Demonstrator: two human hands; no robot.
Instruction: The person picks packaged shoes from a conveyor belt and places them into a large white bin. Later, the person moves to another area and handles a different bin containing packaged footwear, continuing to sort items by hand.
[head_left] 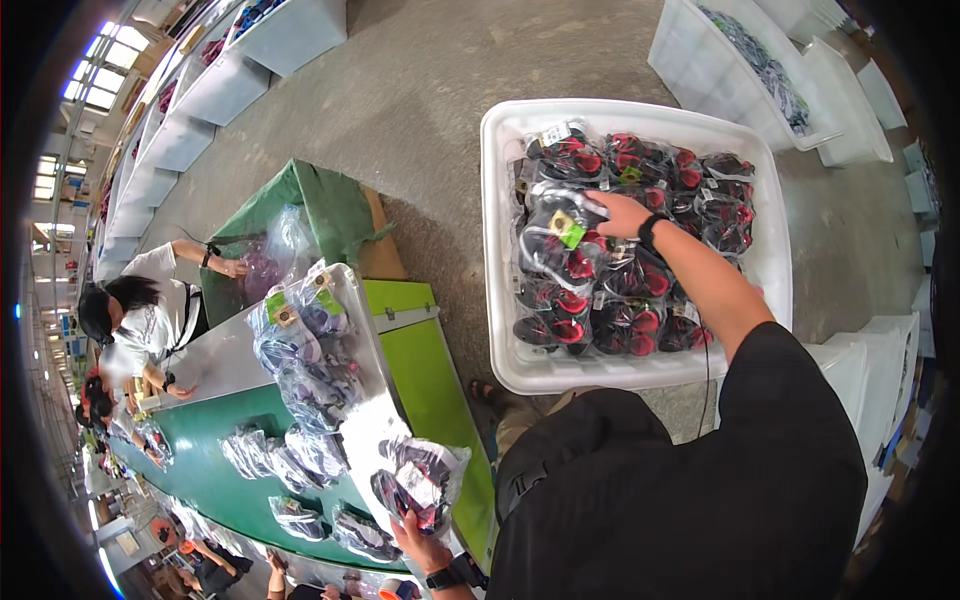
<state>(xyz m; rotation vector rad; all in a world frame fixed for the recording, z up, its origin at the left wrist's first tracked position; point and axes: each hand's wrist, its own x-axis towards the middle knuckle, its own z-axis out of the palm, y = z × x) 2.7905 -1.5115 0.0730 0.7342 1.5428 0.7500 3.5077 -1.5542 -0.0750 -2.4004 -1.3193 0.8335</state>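
A green conveyor belt [215, 475] curves along your left, strewn with clear bags of dark footwear [300, 365], while a steel chute [225, 355] feeds onto it from a green-lined hopper [320, 205]. A co-worker in a white top [150, 310] leans over the chute with both arms out, and more workers crowd the far end of the belt. Rows of white bins [215, 85] line the concrete floor [420, 90], and more white tubs [750, 70] stand beyond the one you work at.

Your right hand [622, 213] reaches into the big white tub [500, 250] before you, fingers curled down on a bagged pair of shoes [560, 228] near the middle of the top layer; whether they have closed on it you cannot tell. That pair is black with red trim, sealed in clear plastic with a green tag. The tub is packed full with like bags, pressed against each other.

Your left hand [420, 535] is low by the belt's near edge, fingers gripping a second bagged pair [420, 485], also black and red in glossy plastic, held just beside the green side panel [435, 390].
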